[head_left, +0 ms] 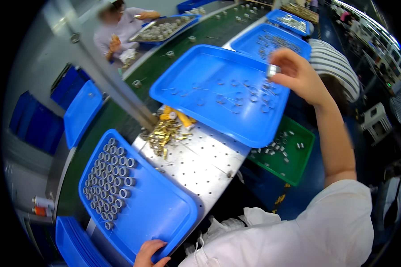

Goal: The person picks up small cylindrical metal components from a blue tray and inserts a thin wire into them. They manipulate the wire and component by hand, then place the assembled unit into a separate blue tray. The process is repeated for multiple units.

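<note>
Raised at the upper right, my right hand [298,75] pinches a short silver metal ring [272,70] between thumb and fingers. Below it, a large blue tray [178,66] holds loose thin rings, most of them toward its right side. My left hand [150,254] is closed over the near rim of another blue tray [165,209] at the lower left. In that tray, many silver metal rings [113,180] stand on end in close rows along the left half. Its right half shows bare blue plastic.
Brass-coloured pieces [165,135] lie heaped on the perforated metal table [200,164], by a metal post [116,84]. A green bin [298,155] with small metal parts sits lower right. A co-worker [124,26] sits across the green belt [200,33]; a person in stripes [334,62] is at right.
</note>
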The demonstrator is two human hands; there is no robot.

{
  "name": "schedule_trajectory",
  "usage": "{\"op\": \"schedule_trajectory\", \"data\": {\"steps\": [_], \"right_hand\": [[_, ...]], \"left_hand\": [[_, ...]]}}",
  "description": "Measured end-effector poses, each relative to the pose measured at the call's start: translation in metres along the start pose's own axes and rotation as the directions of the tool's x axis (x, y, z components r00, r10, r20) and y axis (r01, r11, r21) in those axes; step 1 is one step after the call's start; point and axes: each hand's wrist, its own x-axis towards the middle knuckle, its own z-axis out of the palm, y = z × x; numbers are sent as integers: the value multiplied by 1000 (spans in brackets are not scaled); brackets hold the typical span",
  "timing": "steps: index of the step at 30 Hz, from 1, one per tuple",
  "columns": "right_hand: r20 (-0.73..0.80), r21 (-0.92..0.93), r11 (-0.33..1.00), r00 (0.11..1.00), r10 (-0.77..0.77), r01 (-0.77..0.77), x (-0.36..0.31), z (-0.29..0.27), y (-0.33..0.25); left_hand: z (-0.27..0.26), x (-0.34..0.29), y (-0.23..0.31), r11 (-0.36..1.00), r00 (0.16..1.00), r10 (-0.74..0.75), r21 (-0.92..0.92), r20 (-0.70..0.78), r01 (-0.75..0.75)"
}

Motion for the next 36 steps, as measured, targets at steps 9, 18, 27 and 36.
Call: {"op": "schedule_trajectory", "data": {"steps": [9, 18, 27, 36], "right_hand": [[-53, -184, 543, 560, 827, -819, -235, 59, 270], [-840, -310, 898, 532, -105, -311, -103, -10, 157], [186, -472, 857, 973, -134, 208, 201, 81, 108], [109, -818, 572, 992, 65, 52, 334, 202, 201]], "left_hand": [[5, 5, 21, 999, 987, 30, 18, -157, -27], [4, -5, 21, 999, 974, 40, -2, -224, -42], [10, 1, 30, 995, 961, -35, -96, -274, 9], [14, -3, 41, 976, 934, -156, -194, -322, 96]]}}
